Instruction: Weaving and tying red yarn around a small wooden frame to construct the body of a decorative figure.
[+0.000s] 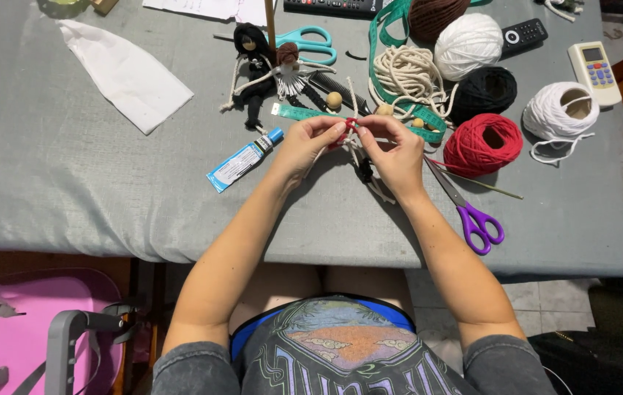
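At the frame's centre, the left hand [302,146] and right hand [398,152] both pinch red yarn [350,126] around a cream cord bundle [361,157] just above the table [70,168]. It looks like wrapping, perhaps knotting; steady tension matters next.

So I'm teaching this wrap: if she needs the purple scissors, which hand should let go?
Probably the right hand: the purple scissors lie beside its wrist, while the left hand pinches the red yarn.

Red yarn ball [484,144], purple-handled scissors [472,214] — teal scissors [313,42], grey tablecloth [70,175], white and black yarn.
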